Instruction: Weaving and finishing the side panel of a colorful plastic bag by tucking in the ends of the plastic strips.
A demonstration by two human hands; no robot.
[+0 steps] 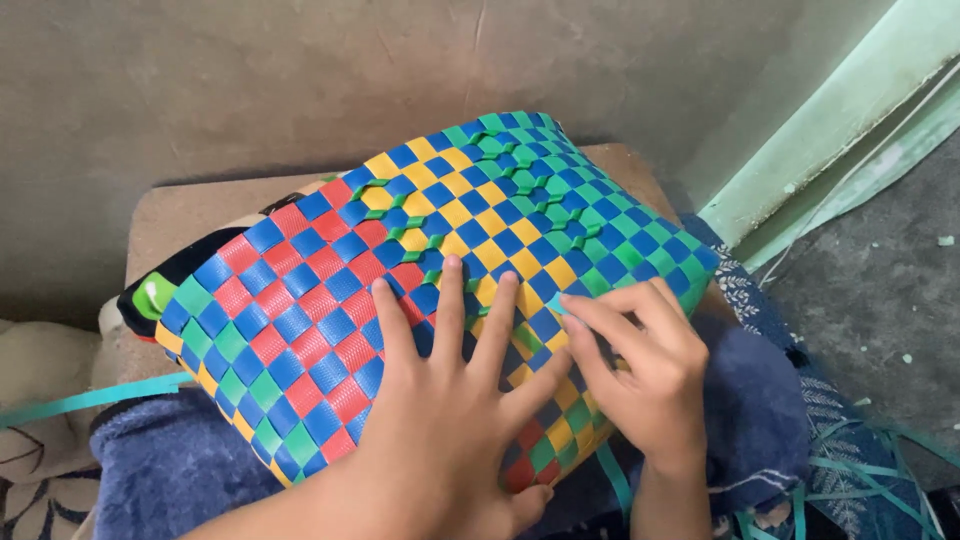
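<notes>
Grey wall behind; woven basket (400,290) on lap, left hand (440,420) splayed flat, right fingers (590,310) pinching green strip (556,303) beside it.

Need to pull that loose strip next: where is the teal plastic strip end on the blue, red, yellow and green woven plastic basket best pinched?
Pinch the teal strip end at its free tip, coming from the right, where the right hand already meets it. It pokes up from the woven basket; the left hand lies flat beside it.

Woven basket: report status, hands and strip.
Left hand flat, fingers spread on woven basket. Right hand pinching teal strip end at the weave. Loose teal strips lie beside it; none obstructing.
</notes>
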